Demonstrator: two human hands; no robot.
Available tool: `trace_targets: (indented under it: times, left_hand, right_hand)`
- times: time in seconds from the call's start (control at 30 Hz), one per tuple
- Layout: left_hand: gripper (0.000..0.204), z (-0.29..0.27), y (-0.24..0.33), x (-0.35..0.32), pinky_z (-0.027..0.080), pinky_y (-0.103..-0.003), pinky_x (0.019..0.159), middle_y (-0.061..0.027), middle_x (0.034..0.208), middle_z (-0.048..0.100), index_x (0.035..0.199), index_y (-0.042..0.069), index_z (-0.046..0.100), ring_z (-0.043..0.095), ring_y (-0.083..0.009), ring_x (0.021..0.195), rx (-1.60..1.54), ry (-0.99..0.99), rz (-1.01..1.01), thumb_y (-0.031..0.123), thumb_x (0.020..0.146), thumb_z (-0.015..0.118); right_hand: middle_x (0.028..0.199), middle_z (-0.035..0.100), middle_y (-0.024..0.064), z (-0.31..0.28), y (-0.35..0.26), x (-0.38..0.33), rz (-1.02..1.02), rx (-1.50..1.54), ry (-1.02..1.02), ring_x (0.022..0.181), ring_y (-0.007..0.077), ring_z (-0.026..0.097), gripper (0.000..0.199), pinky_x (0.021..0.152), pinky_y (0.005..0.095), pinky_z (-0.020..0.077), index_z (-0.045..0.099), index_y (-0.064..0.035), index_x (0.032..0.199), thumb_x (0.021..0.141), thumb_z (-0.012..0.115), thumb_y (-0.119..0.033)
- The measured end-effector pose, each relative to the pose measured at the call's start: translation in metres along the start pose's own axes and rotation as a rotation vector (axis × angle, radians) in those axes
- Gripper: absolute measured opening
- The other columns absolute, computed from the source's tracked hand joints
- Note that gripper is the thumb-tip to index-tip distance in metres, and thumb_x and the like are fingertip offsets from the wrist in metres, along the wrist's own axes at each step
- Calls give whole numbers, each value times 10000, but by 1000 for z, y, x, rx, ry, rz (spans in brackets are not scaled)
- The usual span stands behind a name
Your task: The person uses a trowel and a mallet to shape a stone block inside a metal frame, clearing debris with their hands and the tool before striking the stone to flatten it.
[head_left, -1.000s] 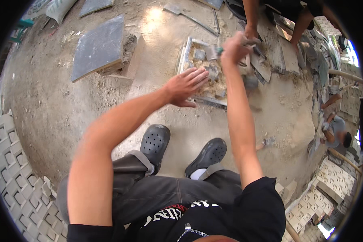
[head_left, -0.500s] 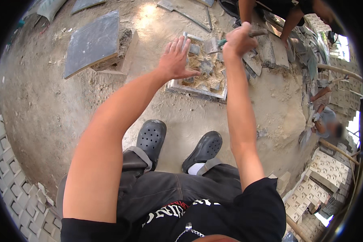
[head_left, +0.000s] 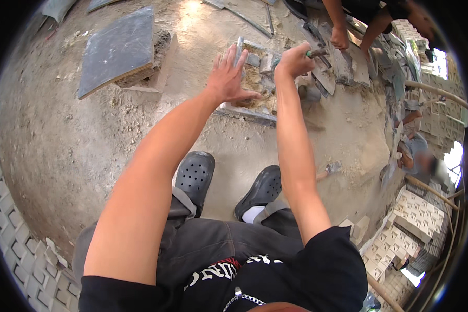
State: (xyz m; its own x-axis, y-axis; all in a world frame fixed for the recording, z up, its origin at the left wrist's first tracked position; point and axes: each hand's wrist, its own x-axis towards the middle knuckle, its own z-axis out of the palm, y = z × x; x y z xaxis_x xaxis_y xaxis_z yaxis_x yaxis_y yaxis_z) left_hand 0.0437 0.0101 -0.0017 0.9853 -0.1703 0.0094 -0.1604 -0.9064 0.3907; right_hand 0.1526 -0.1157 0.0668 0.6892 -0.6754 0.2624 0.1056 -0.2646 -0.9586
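In front of my feet lies a square mold (head_left: 252,115) with a pale metal rim, holding sandy fill and grey block shapes. My left hand (head_left: 226,78) is spread over its left side, fingers apart, thumb reaching across the rim; whether it touches is unclear. Above the mold's right side, my right hand (head_left: 295,61) is closed around the handle of what looks like a flat brush (head_left: 268,62). The brush's pale head points left over the fill, and its brown and green handle end sticks out to the right of my fist. My right forearm hides the mold's right edge.
A grey slab (head_left: 119,47) rests on a block at the left. Pointed trowels (head_left: 323,83) and boards lie at the right, beside a co-worker's hand (head_left: 340,39). Another brush-like tool (head_left: 334,166) lies on the sandy ground. Stacked pale blocks (head_left: 418,213) stand far right.
My right hand has moved left and slightly nearer with the brush, over the mold. My left hand stays spread in nearly the same place. The co-worker's fist has come into view at top right.
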Motion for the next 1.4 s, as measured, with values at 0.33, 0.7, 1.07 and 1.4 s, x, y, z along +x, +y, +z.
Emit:
trace_targets:
  times: [0.33, 0.7, 1.07, 1.4]
  left_hand:
    - [1357, -23, -72, 2, 109, -499, 1241, -238, 1630, 80, 1569, -5, 38, 116, -374, 1514, 166, -95, 225, 945, 692, 449]
    - [1140, -33, -56, -28, 54, -460, 1255, -199, 1633, 131, 1568, 23, 113, 104, -318, 1525, 169, 8, 493, 806, 829, 483]
    - [950, -33, -55, -65, 85, -422, 1266, -80, 1640, 199, 1568, 94, 198, 155, -224, 1523, 138, -238, 844, 673, 894, 536]
    - [1097, -49, -68, -33, 126, -460, 1259, -138, 1616, 210, 1570, 88, 124, 234, -291, 1490, 119, -30, 513, 754, 820, 570]
  right_hand:
    - [473, 467, 19, -22, -73, -17, 157, 382, -227, 370, 108, 412, 372, 360, 323, 316, 455, -93, 537, 872, 567, -210]
    - [502, 514, 16, -25, -31, -57, 66, 201, -446, 450, 95, 492, 443, 446, 265, 364, 502, -81, 541, 951, 548, -242]
    - [478, 461, -30, -50, -3, -58, -56, 264, -693, 380, 68, 384, 448, 386, 271, 282, 460, -112, 520, 943, 574, -206]
    - [458, 330, -22, -61, -43, -30, 100, 418, -1158, 382, 96, 280, 480, 388, 297, 217, 344, -124, 529, 979, 510, -132]
